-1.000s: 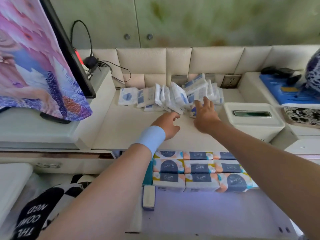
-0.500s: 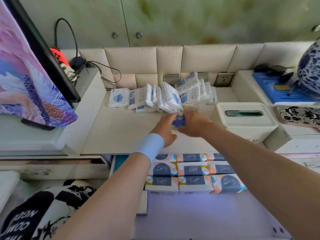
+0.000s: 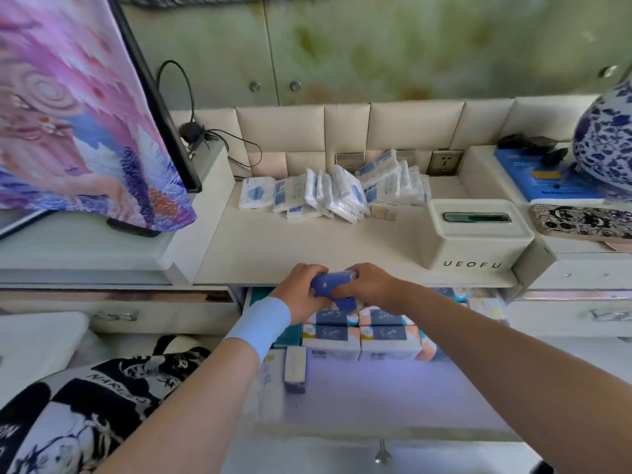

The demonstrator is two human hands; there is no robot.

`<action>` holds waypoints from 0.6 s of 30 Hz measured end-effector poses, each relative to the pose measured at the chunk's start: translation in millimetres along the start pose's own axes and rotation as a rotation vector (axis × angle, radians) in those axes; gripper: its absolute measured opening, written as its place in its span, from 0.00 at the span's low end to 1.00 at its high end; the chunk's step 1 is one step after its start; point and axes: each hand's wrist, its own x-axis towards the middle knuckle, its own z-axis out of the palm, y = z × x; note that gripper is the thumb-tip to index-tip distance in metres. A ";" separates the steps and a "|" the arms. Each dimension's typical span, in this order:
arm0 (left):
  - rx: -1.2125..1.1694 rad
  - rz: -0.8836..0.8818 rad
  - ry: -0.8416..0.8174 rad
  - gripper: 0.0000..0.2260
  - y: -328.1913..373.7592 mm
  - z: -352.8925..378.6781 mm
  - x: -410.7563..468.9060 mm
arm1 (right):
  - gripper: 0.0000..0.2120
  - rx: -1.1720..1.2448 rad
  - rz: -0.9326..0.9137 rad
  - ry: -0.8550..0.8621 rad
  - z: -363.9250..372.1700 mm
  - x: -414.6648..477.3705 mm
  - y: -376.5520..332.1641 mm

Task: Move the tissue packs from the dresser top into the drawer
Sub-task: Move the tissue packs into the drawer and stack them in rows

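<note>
Both my hands hold one blue tissue pack (image 3: 331,286) over the front edge of the dresser top (image 3: 307,248), just above the open drawer (image 3: 393,398). My left hand (image 3: 302,291) grips its left end and my right hand (image 3: 367,285) grips its right end. Several white-and-blue tissue packs (image 3: 338,191) lean in a row at the back of the dresser top. Inside the drawer, several larger packs (image 3: 362,331) lie in rows at the back, and a small pack (image 3: 294,369) lies apart at the left.
A cream tissue box (image 3: 478,237) stands on the dresser top at the right. A screen under a pink-purple cloth (image 3: 78,124) stands at the left. A blue-white vase (image 3: 607,138) and a patterned phone case (image 3: 581,220) are at the far right. Wall sockets (image 3: 444,162) sit behind the packs.
My hands took a blue pack from the row and drew it toward me, from the middle of the dresser top to its front edge above the drawer.
</note>
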 end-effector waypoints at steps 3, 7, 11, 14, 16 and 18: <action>0.042 -0.089 -0.168 0.11 0.3 0.1 -30.2 | 0.17 -0.068 0.065 -0.217 7.0 -22.3 -2.8; 0.405 -0.155 -0.300 0.19 -13.8 9.3 -65.8 | 0.20 -0.581 0.162 -0.447 36.4 -47.5 -4.5; 0.546 -0.167 -0.356 0.19 -36.4 19.6 -90.3 | 0.19 -0.818 0.153 -0.423 77.7 -57.7 10.9; 0.571 -0.161 -0.319 0.19 -43.8 22.5 -95.7 | 0.17 -0.794 0.185 -0.371 104.5 -63.8 20.2; 0.571 -0.160 -0.323 0.20 -47.2 23.8 -94.8 | 0.20 -0.753 0.203 -0.320 118.7 -63.0 27.6; 0.579 -0.162 -0.328 0.21 -49.1 24.3 -94.1 | 0.24 -0.587 0.271 -0.324 127.9 -59.7 35.7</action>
